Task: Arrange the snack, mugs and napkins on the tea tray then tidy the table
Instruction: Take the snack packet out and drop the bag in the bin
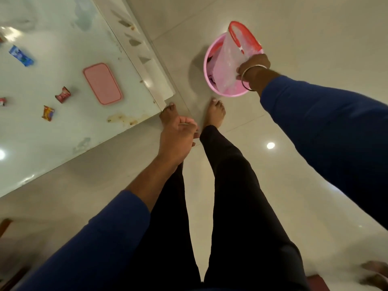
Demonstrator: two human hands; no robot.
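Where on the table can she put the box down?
The table is bare between the pink lid and its near edge, apart from stains by the corner. The left side is crowded: a blue packet and small wrappers. The box hangs over the bin.

Clear red-rimmed container [235, 59] tilted over pink bin [210, 80]; pink lid [102, 83] flat on table [63, 133].

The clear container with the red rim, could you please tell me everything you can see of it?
The clear container looks like translucent plastic with a red rim around its mouth. It appears empty. The right hand grips it at its base and holds it tilted, mouth pointing away, over the pink bin on the floor. Only the hand touches it.
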